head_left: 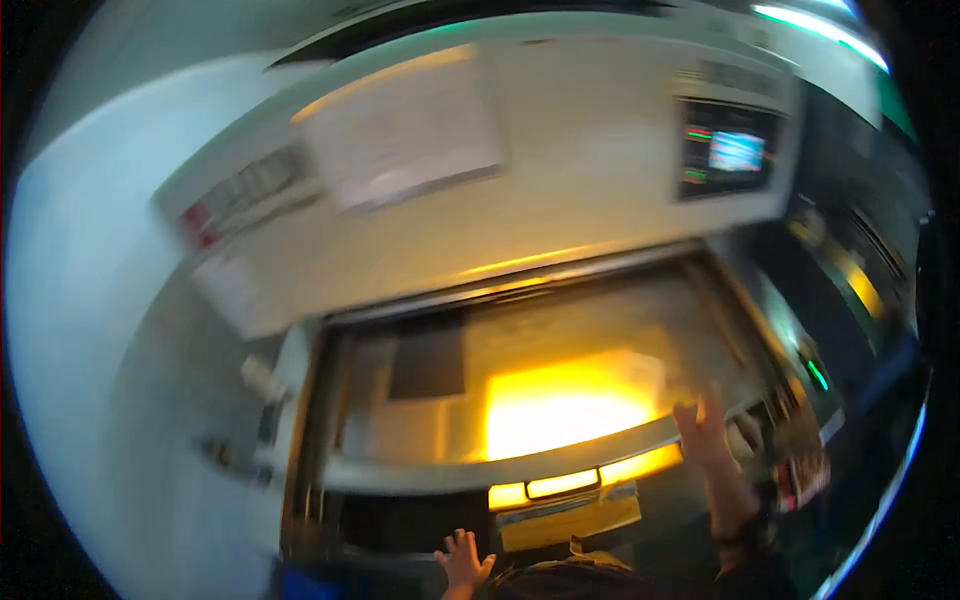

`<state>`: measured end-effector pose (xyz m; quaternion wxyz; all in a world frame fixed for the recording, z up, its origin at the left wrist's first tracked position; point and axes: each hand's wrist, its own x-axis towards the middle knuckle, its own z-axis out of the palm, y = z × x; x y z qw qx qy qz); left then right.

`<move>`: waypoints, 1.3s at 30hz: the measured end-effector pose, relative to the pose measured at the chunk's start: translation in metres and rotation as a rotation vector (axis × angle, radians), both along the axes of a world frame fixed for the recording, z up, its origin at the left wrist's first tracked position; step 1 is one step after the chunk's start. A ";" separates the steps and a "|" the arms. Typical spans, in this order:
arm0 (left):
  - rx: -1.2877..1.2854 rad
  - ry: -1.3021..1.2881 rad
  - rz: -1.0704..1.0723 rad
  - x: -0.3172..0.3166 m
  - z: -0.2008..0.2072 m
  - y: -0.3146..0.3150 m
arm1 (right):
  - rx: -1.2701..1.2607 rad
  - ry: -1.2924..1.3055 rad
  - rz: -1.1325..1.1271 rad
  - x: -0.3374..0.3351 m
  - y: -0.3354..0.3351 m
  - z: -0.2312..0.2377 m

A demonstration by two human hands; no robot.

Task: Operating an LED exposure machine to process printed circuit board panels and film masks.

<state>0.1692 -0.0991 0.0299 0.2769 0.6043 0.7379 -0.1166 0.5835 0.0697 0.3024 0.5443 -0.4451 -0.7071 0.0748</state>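
The left hand [465, 565] is low, fingers spread wide, grip holding nothing, nearer the body than the framed tray [420, 474]. The tray's black handle [563, 493] lies between both hands. The right hand [704, 432] reaches to the tray's front-right edge; blur hides its grip.

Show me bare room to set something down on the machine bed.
Blurred, but likely free: back of the bed, between the dark square and frame's right side, behind the yellow glow. Crowded: front right corner, around the right hand.
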 end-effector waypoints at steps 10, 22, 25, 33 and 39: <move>-0.118 -0.637 0.842 -0.008 -0.083 -0.228 | -1.138 0.029 0.720 -0.055 -0.071 -0.371; -0.209 -0.547 0.527 -0.109 -0.093 -0.203 | -0.211 -0.330 0.086 -0.186 0.116 -0.236; -0.091 -0.500 0.466 -0.150 -0.061 -0.176 | -0.330 -0.619 -0.204 -0.197 0.046 -0.257; -0.036 -0.795 0.460 -0.260 -0.030 -0.155 | -0.932 -1.048 -0.442 -0.238 -0.055 -0.222; -0.001 -1.249 0.595 -0.291 0.037 -0.126 | -1.264 -0.893 -0.413 -0.240 -0.140 -0.207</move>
